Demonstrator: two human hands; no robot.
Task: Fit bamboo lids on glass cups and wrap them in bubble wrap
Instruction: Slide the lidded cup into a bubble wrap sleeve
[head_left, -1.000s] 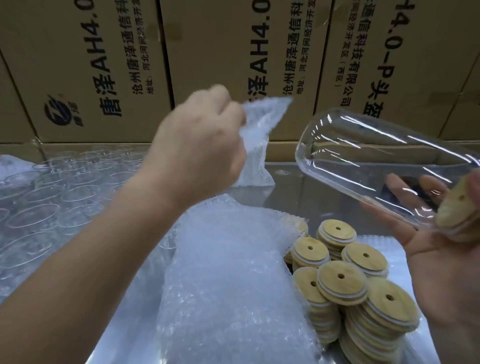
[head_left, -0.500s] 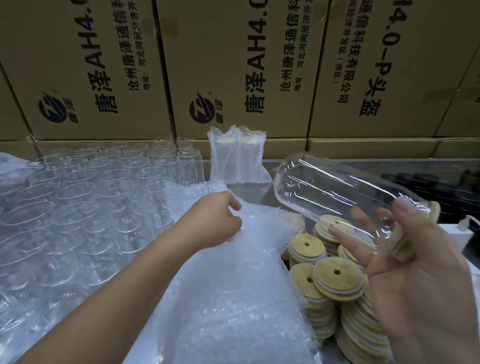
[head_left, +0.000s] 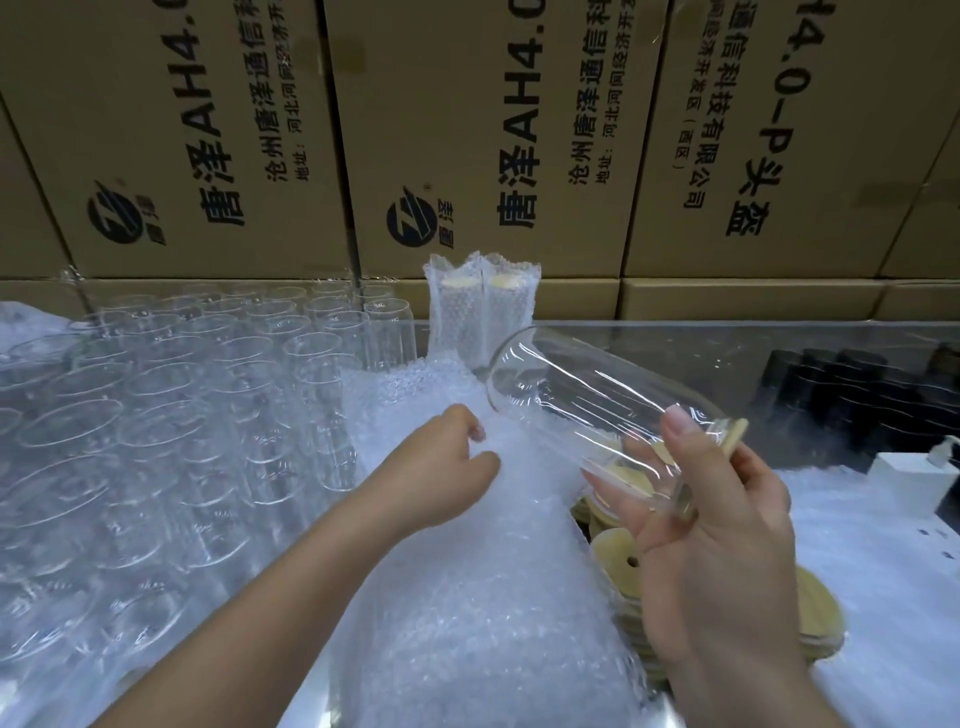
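Our right grip (head_left: 727, 545) is closed around a glass cup (head_left: 587, 400), with the thumb on top and the fingers beneath, visible through the glass. The cup hangs tilted in the air above the counter (head_left: 727, 343), its base pointing up and to the left and its mouth toward our palm. A bamboo lid (head_left: 737, 436) sits on that mouth, edge-on to us, just beside the thumb tip.

Our left grip (head_left: 447, 467) is narrow. Its fingers are curled and the thumb drawn in, pinching the top sheet of the heap of bubble wrap (head_left: 467, 597) in front of us, near the cup's base.

To the right of the heap, partly behind our right grip, lie stacked loose bamboo lids (head_left: 613, 545), one showing its centre hole. Rows of empty glass cups (head_left: 208, 415) stand upright across the left of the counter. Behind the heap, two wrapped cups (head_left: 480, 312) stand side by side, touching, against a wall of printed cardboard boxes (head_left: 467, 130). At far right we see black containers (head_left: 857, 389) in rows and, nearer, a white box (head_left: 914, 483).
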